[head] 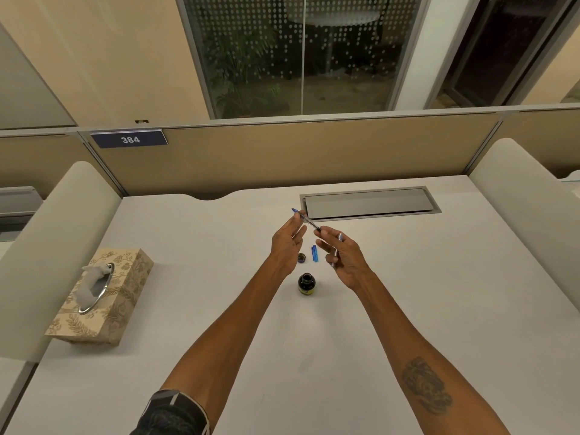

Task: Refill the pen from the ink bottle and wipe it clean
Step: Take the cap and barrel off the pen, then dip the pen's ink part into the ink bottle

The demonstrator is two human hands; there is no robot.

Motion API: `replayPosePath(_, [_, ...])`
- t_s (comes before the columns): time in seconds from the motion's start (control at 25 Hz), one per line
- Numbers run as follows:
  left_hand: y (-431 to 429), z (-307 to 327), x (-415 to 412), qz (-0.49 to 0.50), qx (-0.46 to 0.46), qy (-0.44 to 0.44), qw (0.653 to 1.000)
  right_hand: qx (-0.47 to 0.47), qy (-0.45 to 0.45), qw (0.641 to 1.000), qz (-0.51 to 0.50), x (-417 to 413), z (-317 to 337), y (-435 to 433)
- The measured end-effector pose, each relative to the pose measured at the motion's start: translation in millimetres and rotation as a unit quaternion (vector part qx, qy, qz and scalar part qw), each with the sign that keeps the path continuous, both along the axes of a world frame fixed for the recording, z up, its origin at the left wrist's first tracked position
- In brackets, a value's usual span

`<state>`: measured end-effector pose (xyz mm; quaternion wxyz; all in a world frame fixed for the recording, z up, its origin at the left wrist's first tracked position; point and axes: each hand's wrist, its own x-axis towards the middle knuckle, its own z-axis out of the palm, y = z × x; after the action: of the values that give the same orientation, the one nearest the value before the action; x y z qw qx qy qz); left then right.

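One slim pen [307,220], pinched between left hand [287,243] and right hand [342,259], hovered beyond the round, dark ink bottle [306,282].

The bench [408,309] is off-white; the tissue box [125,277] is beige, patterned with golden leaves and flowers. The ink bottle [306,284] is black with a yellowish label, the pen cap [314,254] bright blue

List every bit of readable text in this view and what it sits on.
"384": white digits on the blue plate fixed to the desk partition.
Ink bottle label: too small to read.
Small tag above the partition: too small to read.
Pen refill and pen barrel: no legible print.
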<state>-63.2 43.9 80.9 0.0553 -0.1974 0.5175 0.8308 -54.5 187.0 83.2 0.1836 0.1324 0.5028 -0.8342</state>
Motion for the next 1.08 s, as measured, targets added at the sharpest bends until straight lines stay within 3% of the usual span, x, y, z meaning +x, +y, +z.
replayPosePath(0.24, [1, -4, 1, -0.008, -0.019, -0.006, 1.000, -0.056, 0.015, 0.997, -0.040, 1, -4, 2])
replayPosePath(0.44, [6, -8, 4, -0.012, -0.032, -0.033, 0.999, -0.043, 0.025, 0.997, -0.061, -1, -7, 3])
replayPosePath(0.6, [2, -16, 7, -0.032, -0.086, -0.002, 0.996, -0.033, 0.031, 0.996, -0.072, -2, -12, 10])
replayPosePath(0.84, [-13, -27, 15, -0.010, -0.197, -0.010, 0.980, 0.083, 0.051, 0.995, -0.024, 4, -22, 28])
replayPosePath(1.08, [-24, -46, 28, -0.073, -0.279, 0.015, 0.958, 0.167, 0.048, 0.984, 0.034, 7, -47, 35])
